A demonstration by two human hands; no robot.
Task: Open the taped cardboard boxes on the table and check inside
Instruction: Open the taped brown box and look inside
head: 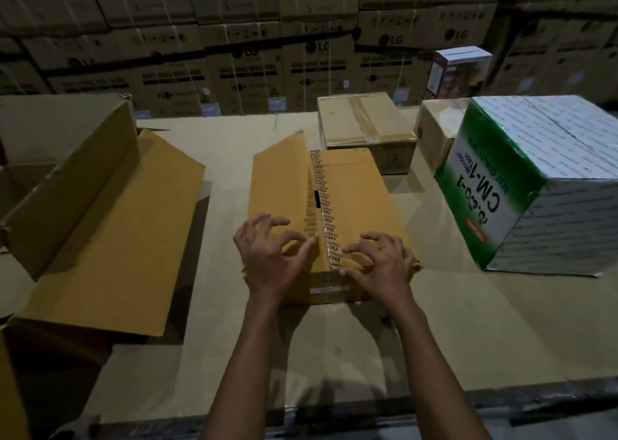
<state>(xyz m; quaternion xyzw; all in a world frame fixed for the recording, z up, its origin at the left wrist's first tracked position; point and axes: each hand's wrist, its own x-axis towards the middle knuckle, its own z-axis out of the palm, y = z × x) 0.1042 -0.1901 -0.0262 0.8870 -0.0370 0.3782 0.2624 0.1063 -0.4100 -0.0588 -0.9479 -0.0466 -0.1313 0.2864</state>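
A brown cardboard box (361, 198) lies in the middle of the table, a strip of printed tape running along its top seam. Its left top flap (281, 185) is raised a little along the seam; the right flap lies flat. My left hand (267, 255) rests on the near end of the left flap, fingers spread and curled, fingertips at the seam. My right hand (381, 262) presses on the near right corner, fingers apart, thumb at the front edge. Inside is hidden. Behind stands a smaller brown box (364, 125), taped shut.
A large opened cardboard box (100, 205) with flaps spread fills the left side. A green and white box (535, 178) printed CM-1 stands at the right, a plain box (431, 131) behind it. Stacked washing-machine cartons (254, 71) wall off the back. The table edge (334, 403) is near me.
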